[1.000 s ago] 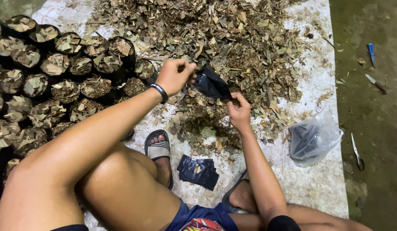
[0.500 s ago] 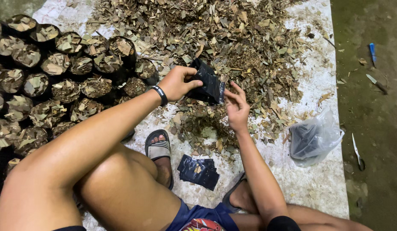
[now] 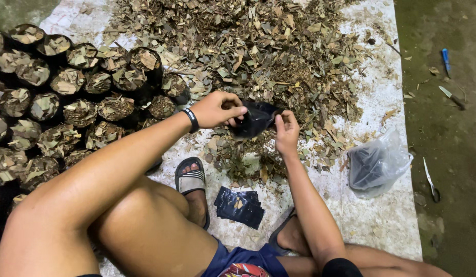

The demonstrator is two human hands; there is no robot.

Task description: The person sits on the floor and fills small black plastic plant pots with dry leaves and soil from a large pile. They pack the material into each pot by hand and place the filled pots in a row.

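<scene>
Hands, left (image 3: 217, 109) and right (image 3: 286, 132), gripping black bag (image 3: 256, 119) over dry leaves (image 3: 258, 46)

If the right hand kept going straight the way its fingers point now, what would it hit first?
The right hand points up-frame while gripping the black bag; past that edge, it would most likely meet the pile of dry leaves. Depth is unclear.

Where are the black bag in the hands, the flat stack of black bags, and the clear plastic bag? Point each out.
black bag (image 3: 256, 119), head view, on its crumpled middle between both hands.
stack of black bags (image 3: 240, 205), head view, on the top bag.
clear plastic bag (image 3: 376, 164), head view, on its bulging side.
</scene>
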